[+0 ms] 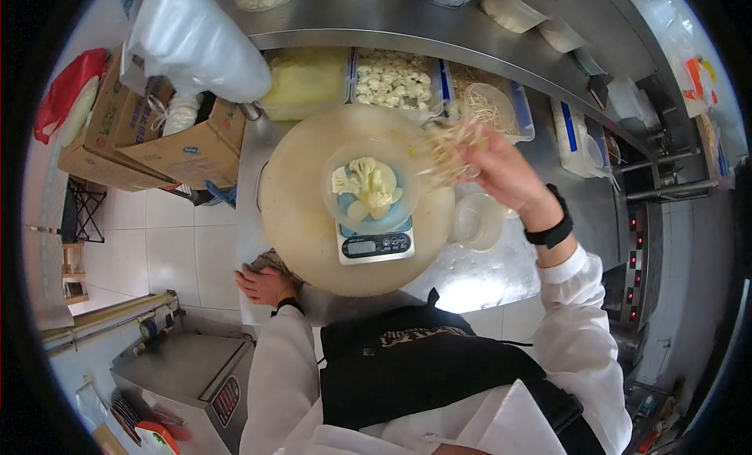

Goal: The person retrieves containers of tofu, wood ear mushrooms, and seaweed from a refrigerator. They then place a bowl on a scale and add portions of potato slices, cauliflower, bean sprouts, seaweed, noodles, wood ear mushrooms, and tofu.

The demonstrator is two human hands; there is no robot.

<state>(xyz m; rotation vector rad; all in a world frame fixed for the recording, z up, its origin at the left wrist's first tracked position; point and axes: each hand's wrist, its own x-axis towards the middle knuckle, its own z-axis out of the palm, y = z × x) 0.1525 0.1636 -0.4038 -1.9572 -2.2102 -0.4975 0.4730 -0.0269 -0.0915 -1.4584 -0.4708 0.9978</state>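
Observation:
A bunch of bean sprouts (448,151) hangs from my right hand (505,173), its fingers closed round them just right of a clear plastic bowl (330,195). Cauliflower florets (366,177) and pale round slices (358,211) lie in that bowl, which sits on a digital kitchen scale (376,247). Under the scale is a large round chopping board (301,243). My left hand (268,287) lies with fingers apart at the counter's left edge, against a brownish cloth (270,261). An open round container (478,222) stands beside the board, below my right hand.
Behind the board stand tubs of yellowish food (307,79), cauliflower (395,79) and bean sprouts (501,102). A steel shelf (360,24) overhangs them. Cardboard boxes (184,145) and a plastic bag (196,43) are at the left. Another tub (576,141) stands right.

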